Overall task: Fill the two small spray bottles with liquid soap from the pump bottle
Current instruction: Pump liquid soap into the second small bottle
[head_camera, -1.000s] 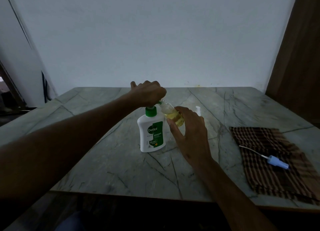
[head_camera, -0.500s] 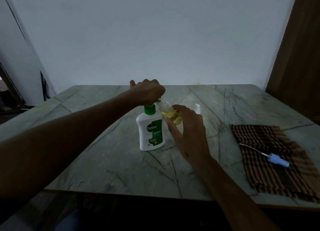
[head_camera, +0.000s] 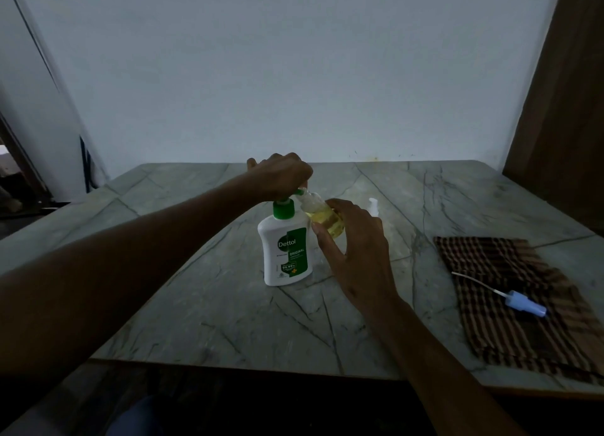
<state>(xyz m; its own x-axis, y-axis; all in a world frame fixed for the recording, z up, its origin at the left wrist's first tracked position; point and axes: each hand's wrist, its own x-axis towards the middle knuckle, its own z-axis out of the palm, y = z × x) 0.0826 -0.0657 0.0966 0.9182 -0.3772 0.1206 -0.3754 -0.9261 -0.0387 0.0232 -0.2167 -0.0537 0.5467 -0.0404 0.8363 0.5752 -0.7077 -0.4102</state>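
**Soap pumped into a tilted bottle**

The right hand [head_camera: 353, 249] is curled around a small clear bottle [head_camera: 322, 215], its thumb and fingers wrapped about the lower body. It holds the bottle tilted, open neck leaning up and left to meet the green nozzle, probably so that soap drops straight into the narrow mouth and does not run down the outside. Yellow liquid already fills the lower part; how near full it is cannot be judged exactly.

The left hand [head_camera: 281, 176] sits bunched on top of the pump [head_camera: 285, 243], fingers folded down over the pump head; whether they wrap the head or merely press on it cannot be told. The pump stands upright on the marble table [head_camera: 202, 305], just left of the held bottle and touching it at the nozzle.

Beyond the right hand a 2nd small white-topped bottle [head_camera: 373, 205] stands partly hidden, near but apart, apparently waiting its turn. Well to the right, a blue sprayer [head_camera: 523, 305] with its dip tube lies on a checked cloth [head_camera: 510, 272], probably kept there to stay clean until the bottle is ready to close.
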